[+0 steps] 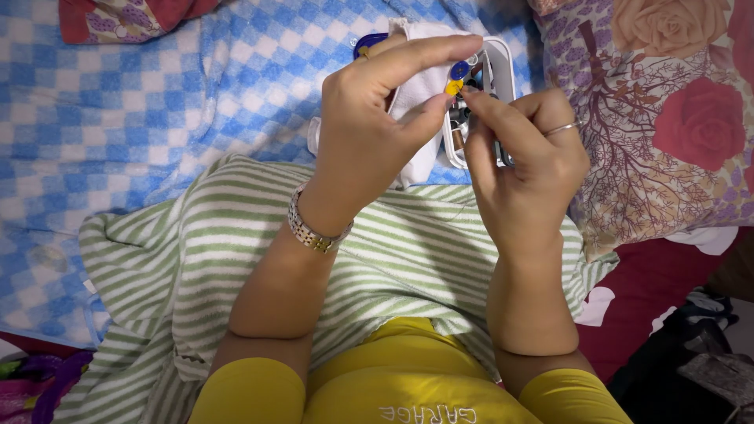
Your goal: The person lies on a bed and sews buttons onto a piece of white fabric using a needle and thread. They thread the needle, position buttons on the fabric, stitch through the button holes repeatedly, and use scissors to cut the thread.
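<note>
My left hand (377, 110) pinches a small yellow and blue piece (456, 78) between thumb and forefinger, raised over a white plastic box (503, 59) of small sewing things. My right hand (526, 157), with a ring on one finger, has its thumb and forefinger pinched together right against that piece. Whatever lies between those fingertips is too small to see. A white cloth (424, 161) sits behind my left hand, partly hidden by it. A metal watch (314, 232) is on my left wrist.
A green-and-white striped cloth (408, 251) covers my lap. Beyond it lies a blue checkered sheet (157, 102). A floral pillow (667, 102) sits at the right, with dark bundled things (691, 353) at the lower right.
</note>
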